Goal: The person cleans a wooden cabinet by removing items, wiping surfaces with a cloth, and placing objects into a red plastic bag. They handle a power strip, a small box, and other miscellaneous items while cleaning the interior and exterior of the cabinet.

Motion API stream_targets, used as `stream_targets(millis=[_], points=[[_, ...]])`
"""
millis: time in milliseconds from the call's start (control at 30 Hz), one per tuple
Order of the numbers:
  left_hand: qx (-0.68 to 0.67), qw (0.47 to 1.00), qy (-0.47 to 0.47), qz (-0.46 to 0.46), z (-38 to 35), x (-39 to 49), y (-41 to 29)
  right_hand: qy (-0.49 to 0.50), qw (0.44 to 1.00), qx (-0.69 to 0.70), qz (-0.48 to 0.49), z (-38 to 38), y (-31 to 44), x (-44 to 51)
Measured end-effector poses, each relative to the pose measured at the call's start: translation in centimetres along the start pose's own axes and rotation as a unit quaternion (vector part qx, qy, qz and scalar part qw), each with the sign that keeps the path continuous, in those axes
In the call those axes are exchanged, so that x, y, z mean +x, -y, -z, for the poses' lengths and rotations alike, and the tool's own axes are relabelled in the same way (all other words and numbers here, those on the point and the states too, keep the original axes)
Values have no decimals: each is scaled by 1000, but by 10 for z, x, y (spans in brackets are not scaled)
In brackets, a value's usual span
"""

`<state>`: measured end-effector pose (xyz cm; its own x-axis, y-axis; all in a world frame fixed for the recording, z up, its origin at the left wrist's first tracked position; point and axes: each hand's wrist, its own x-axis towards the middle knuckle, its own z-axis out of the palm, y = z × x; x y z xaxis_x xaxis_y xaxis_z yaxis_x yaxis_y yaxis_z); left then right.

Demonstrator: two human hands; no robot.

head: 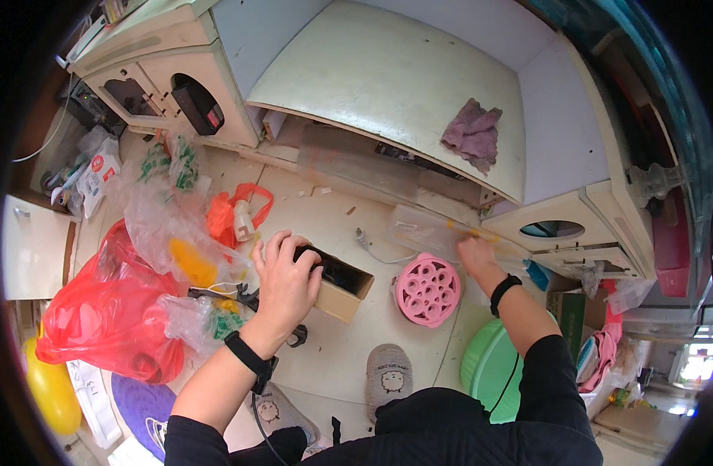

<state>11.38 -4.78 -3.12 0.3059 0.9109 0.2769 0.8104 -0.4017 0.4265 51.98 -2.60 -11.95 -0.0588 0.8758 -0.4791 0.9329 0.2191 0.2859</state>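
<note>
My left hand (287, 274) rests over the near-left end of an open cardboard box (340, 297), its fingers spread along the rim; dark contents show inside. On the right, my right hand (476, 254) has its fingers curled at a clear plastic bag (429, 228) lying on the floor by the cabinet base; its fingertips are hard to make out. Between the hands stands a round pink plastic appliance with round hollows (428, 289), and a white cord with a plug (362, 237) lies behind it.
Red plastic bags (117, 314) and clear bags (164, 221) are heaped at the left. A green tub (490, 370) stands near my right arm. A purple cloth (474, 135) lies on the cabinet shelf (385, 87). Grey slippers (389, 373) are at my feet.
</note>
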Motion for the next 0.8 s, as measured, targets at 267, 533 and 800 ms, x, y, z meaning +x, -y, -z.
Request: stream_targets(millis=[267, 533, 800], points=[[-4, 1000, 5, -2, 1, -2, 2, -29, 999, 5, 15, -10, -4, 6], [-12, 1000, 2, -6, 2, -3, 2, -21, 1000, 2, 5, -15, -5, 10], [-16, 1000, -1, -2, 0, -4, 3, -2, 999, 15, -36, -18, -4, 13]])
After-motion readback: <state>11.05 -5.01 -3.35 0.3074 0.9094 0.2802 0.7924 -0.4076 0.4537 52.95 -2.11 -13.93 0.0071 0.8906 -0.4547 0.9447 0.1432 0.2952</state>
